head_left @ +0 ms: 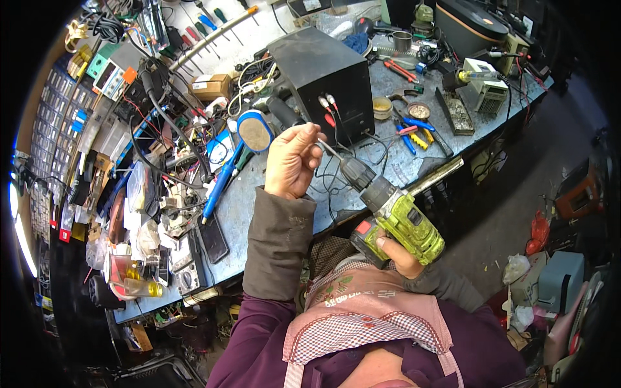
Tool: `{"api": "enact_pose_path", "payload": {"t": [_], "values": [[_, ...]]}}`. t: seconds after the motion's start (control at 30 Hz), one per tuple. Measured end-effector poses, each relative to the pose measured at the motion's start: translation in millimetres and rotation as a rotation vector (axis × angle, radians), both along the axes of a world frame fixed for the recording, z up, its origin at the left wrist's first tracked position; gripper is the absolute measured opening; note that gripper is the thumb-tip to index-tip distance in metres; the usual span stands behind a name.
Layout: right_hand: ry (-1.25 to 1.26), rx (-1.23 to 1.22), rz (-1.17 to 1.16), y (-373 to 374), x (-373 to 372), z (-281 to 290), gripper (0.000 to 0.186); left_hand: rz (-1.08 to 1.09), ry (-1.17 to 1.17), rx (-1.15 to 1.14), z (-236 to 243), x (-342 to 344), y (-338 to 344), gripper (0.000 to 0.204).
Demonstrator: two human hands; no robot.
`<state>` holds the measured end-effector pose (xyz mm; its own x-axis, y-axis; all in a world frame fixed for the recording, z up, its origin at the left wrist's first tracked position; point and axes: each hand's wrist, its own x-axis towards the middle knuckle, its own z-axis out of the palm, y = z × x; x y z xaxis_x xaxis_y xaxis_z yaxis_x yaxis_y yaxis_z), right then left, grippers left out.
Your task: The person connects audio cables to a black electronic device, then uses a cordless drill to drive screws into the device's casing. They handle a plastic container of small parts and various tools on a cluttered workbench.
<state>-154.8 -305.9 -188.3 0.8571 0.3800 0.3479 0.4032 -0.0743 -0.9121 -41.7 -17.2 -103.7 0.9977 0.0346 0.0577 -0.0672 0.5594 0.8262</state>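
My left hand point(294, 158) is closed, with thumb and fingertips pinched at the tip of a long thin metal bit point(331, 149) in the chuck of a green-and-black cordless drill point(414, 223). My right hand point(398, 252) is wrapped round the drill's handle, with the bit pointing up and left toward my left fingers. Just beyond my left hand stands a black box point(317, 55) with red and white plugs in its front and cables hanging from it. A blue-handled tool with a round head point(255, 129) lies to the left of my left hand.
The blue bench point(381, 171) runs across the view. Pliers point(417, 129), small tins point(418, 110) and a metal tray point(455, 113) are at right. Wires, a multimeter point(189, 275), drawer units point(55, 129) and other clutter crowd the left. Boxes and bags point(543, 284) stand at lower right.
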Motion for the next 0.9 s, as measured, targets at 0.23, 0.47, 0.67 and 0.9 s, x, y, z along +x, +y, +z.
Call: {"api": "enact_pose_path", "payload": {"t": [0.23,0.47,0.67,0.9], "values": [[0.011,0.209,-0.015,20,9,25,0.023,-0.104,0.028,-0.279,23,-6,-10,0.021],[-0.091,0.124,-0.052,20,13,19,0.024,-0.1,0.018,-0.215,36,4,-22,0.024],[-0.208,0.062,-0.155,27,15,45,0.024,-0.112,0.099,-0.179,42,17,-19,0.022],[-0.169,0.001,-0.215,34,27,50,0.016,-0.233,0.061,-0.339,40,43,-19,0.02]]}}
